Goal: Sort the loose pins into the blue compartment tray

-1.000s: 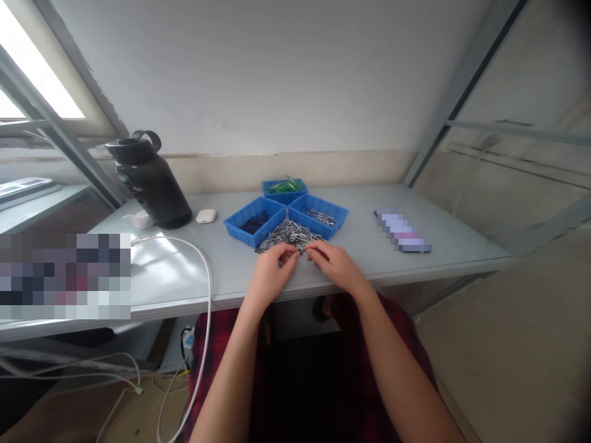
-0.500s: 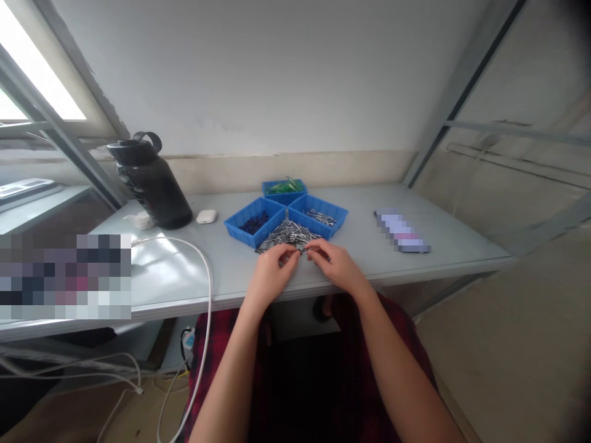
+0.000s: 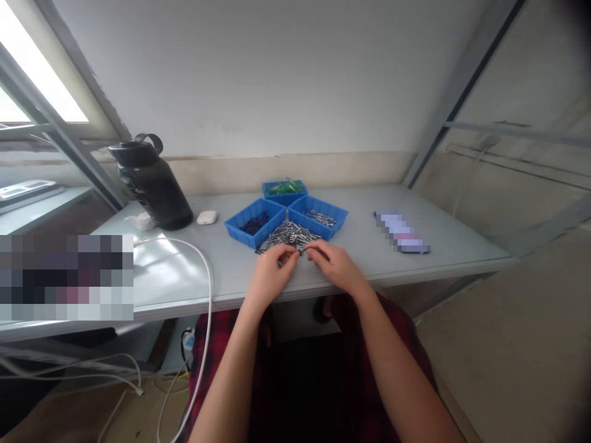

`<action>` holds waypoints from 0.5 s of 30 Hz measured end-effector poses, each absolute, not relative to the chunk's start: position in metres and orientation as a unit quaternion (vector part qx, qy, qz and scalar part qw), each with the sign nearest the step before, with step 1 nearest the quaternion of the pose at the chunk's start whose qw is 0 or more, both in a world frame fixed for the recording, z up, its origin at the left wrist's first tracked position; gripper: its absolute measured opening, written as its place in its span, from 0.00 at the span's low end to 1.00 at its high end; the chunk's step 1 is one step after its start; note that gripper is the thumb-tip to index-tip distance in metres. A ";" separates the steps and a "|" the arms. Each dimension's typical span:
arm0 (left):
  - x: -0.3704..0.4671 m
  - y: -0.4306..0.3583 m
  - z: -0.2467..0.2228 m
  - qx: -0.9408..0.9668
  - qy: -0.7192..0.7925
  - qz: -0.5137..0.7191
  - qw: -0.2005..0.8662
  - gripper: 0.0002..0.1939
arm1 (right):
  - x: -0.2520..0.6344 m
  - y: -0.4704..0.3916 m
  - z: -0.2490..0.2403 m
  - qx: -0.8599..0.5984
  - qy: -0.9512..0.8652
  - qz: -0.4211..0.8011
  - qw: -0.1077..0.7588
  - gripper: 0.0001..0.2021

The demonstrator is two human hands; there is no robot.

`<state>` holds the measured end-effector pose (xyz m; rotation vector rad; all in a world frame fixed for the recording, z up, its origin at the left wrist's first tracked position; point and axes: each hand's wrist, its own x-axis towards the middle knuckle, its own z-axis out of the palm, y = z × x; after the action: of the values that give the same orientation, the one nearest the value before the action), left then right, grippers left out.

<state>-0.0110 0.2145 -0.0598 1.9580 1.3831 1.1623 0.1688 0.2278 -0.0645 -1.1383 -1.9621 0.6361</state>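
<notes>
My left hand and my right hand meet near the table's front edge, fingertips pinched and almost touching. A small dark, thin piece shows between the fingertips; its kind is too small to tell. Just beyond my fingers lies a pile of thin silvery metal rods, like screws or pins. Left of the pile sits a blue bin with small dark blue parts. A second blue bin, on the right, holds more silvery rods. Behind them, a third blue bin contains green translucent pieces.
On the left stand a black water bottle and a small white case. A white cable hangs over the table edge. To the right lies a phone, its screen blurred. Grey metal posts flank the table.
Both hands stay in nearly the same place, with only a very slight shift at the fingertips. The bins and the pile look unchanged.
</notes>
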 end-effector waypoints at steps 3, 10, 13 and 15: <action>-0.011 0.215 -0.060 0.715 0.501 0.424 0.239 0.09 | 0.169 0.228 -0.064 -0.443 -0.775 0.243 0.381 0.11; -0.011 0.214 -0.060 0.717 0.498 0.424 0.241 0.09 | 0.169 0.228 -0.066 -0.443 -0.766 0.259 0.388 0.09; -0.011 0.214 -0.060 0.716 0.500 0.427 0.234 0.09 | 0.169 0.227 -0.066 -0.444 -0.762 0.264 0.390 0.10; -0.011 0.213 -0.059 0.718 0.501 0.424 0.230 0.10 | 0.169 0.228 -0.066 -0.445 -0.761 0.264 0.390 0.10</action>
<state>-0.0107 0.2133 -0.0594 1.9753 1.3783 1.1669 0.1694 0.2275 -0.0663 -1.1315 -1.9352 0.6712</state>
